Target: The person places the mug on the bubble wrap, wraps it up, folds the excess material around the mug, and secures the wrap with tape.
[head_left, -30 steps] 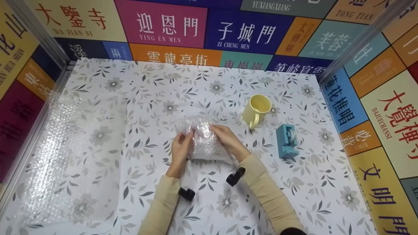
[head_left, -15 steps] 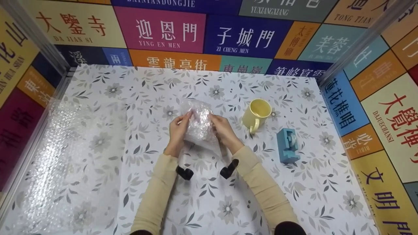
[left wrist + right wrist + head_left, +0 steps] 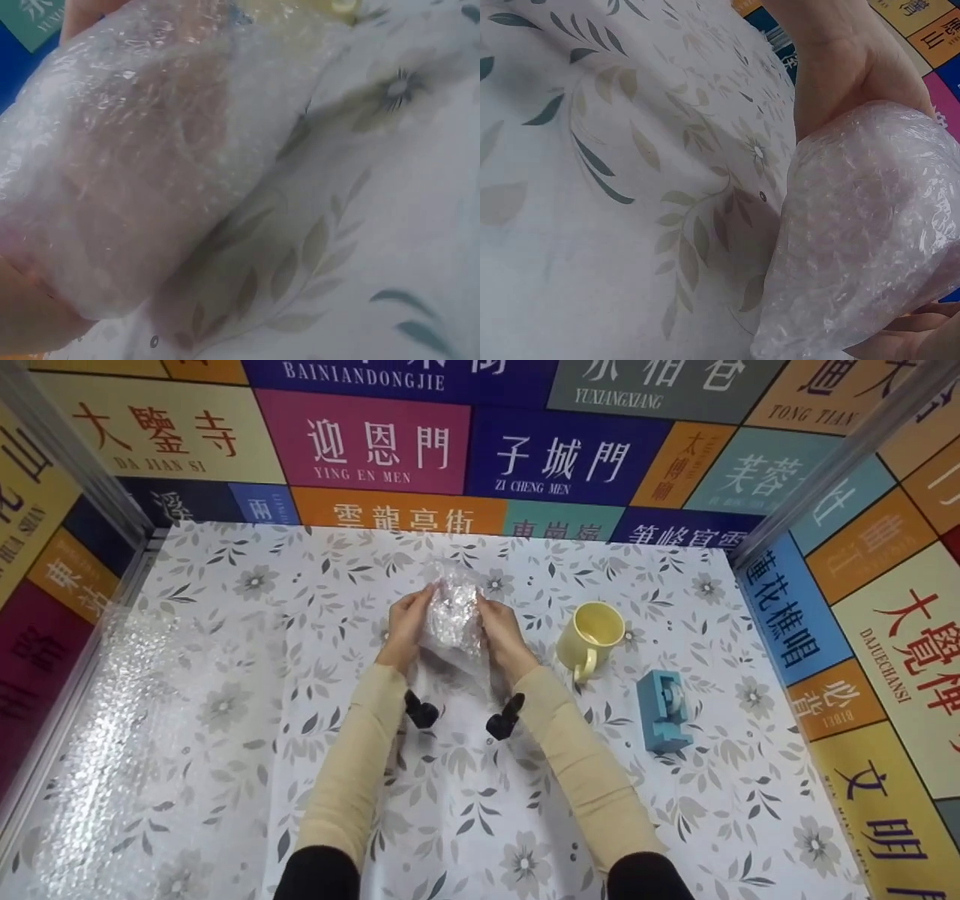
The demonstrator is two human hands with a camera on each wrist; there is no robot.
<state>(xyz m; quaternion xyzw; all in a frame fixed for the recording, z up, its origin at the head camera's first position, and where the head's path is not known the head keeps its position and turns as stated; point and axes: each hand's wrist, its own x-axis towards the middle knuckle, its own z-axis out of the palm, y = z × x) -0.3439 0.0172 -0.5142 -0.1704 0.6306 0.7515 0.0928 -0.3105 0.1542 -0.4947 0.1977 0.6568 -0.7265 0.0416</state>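
A small bundle of clear bubble wrap [image 3: 455, 615] is held between both hands over the middle of the table. My left hand [image 3: 406, 628] grips its left side and my right hand [image 3: 505, 636] grips its right side. Close up in the left wrist view, the bubble wrap [image 3: 150, 150] looks bulging and rounded, with a shadow on the cloth beside it. From the right wrist, the wrap [image 3: 862, 225] appears cloudy and pinkish where skin shows through. Whatever is inside is hidden by the layers.
To the right of the hands stands a yellow mug [image 3: 589, 637], its handle facing the front. A blue tape dispenser [image 3: 660, 712] is further right. Flat bubble wrap sheeting [image 3: 127, 750] covers the left side of the flowered tablecloth [image 3: 465, 810]. Printed panels [image 3: 375, 442] enclose the back and sides.
Both hands have carried the bubble-wrap bundle away from the body, towards the back panel. The head view has tilted upward slightly. Mug and tape dispenser have stayed in place.
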